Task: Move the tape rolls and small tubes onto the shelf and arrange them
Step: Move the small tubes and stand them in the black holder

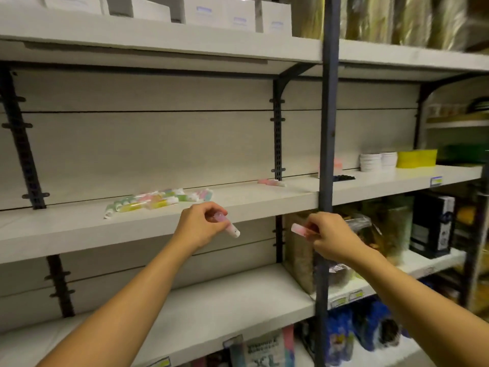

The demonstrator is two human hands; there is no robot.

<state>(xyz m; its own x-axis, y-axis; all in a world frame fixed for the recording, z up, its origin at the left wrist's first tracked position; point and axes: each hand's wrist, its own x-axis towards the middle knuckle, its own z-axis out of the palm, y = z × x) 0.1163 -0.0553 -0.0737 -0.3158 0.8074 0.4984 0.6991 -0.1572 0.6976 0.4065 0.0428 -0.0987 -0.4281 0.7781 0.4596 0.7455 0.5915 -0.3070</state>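
Tubes [158, 201] partly piled on shelf [79, 229]; both hands, left [198, 229] and right [328, 241], each pinch one more tube; tape rolls [378, 160] unarranged.

Shelf [158, 229] matt pale laminate, smooth. Upright post [328, 128] dark painted metal. Small tubes [148, 202] glossy translucent plastic, white caps. Tape rolls [416, 158] yellow, slightly shiny. Boxes [219, 11] on top shelf matt white card.
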